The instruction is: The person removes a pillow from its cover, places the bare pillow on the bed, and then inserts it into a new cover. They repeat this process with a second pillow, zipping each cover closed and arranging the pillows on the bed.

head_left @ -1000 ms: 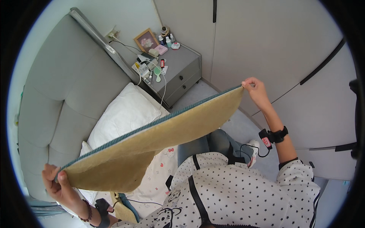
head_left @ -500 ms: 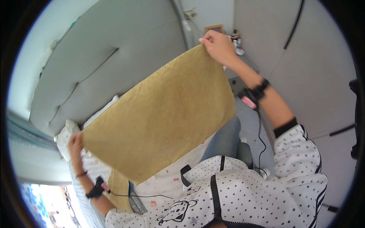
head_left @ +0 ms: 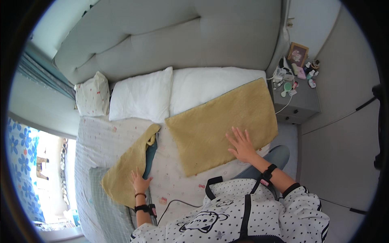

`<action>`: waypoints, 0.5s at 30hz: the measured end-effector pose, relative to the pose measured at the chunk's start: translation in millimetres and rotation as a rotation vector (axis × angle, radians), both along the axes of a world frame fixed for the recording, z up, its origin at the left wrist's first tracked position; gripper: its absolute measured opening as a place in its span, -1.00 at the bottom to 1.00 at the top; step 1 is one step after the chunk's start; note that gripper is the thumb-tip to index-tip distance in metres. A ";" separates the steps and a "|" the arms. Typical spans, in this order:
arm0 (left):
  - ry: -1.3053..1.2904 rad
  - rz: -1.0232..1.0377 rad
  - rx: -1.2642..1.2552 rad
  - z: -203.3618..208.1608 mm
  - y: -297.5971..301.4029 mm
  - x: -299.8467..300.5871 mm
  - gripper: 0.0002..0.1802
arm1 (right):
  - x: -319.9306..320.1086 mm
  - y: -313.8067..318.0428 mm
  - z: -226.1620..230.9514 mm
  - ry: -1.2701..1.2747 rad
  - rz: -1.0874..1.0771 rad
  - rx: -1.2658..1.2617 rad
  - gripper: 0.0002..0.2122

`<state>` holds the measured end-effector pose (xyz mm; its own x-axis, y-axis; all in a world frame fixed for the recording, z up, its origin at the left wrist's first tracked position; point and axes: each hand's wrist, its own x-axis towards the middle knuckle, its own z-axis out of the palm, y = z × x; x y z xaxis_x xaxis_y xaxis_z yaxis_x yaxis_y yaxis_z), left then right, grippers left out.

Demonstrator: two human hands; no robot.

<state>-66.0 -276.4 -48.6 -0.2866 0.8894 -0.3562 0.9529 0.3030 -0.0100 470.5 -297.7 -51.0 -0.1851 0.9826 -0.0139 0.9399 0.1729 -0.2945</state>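
A flat mustard-yellow pillowcase (head_left: 223,129) lies spread at a slant over the bed, its far edge overlapping a white pillow (head_left: 210,87). My right hand (head_left: 244,148) is over its near right part, open, palm down with fingers spread. A second mustard-yellow pillowcase (head_left: 125,172), partly folded and showing a teal side, lies to the left. My left hand (head_left: 140,182) is open at its near right part, fingers spread. Neither hand grips anything. Whether the palms press on the fabric or hover just above, I cannot tell.
Another white pillow (head_left: 139,95) and a small patterned pillow (head_left: 92,95) lean against the grey headboard (head_left: 170,44). A pale green checked cloth (head_left: 105,210) lies at the near left. At the right stands a grey nightstand (head_left: 304,103) with bottles, a picture frame (head_left: 298,54) and cables.
The pillowcase, held up by two corners between both hands, has come down flat onto the bed. Both hands have let go and opened, and the pillows behind it now show.
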 end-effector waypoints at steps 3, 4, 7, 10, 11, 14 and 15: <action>0.104 -0.027 0.104 -12.0 -11.2 -15.1 -0.20 | -4.6 -4.0 -31.4 -0.049 0.060 -0.092 -0.39; 0.158 -0.034 0.119 -15.6 -11.0 -22.6 -0.31 | -1.5 -2.3 -37.2 -0.127 0.056 -0.180 -0.40; 0.173 -0.102 0.184 -23.2 0.9 -43.3 -0.69 | 6.5 1.3 -46.5 -0.024 0.058 -0.260 -0.40; 0.204 0.002 0.265 -18.6 16.0 -43.0 -0.81 | 13.6 2.7 -42.8 0.083 0.081 -0.320 -0.41; 0.176 0.036 0.415 -10.0 23.3 -39.8 -0.79 | 15.2 4.2 -39.0 0.096 0.072 -0.344 -0.40; 0.201 0.086 0.680 38.5 49.5 -23.3 -0.76 | 17.9 8.9 -25.8 0.174 0.025 -0.382 -0.37; 0.167 0.046 0.765 62.1 57.8 -16.2 -0.76 | 18.0 10.1 -20.5 0.225 -0.003 -0.362 -0.36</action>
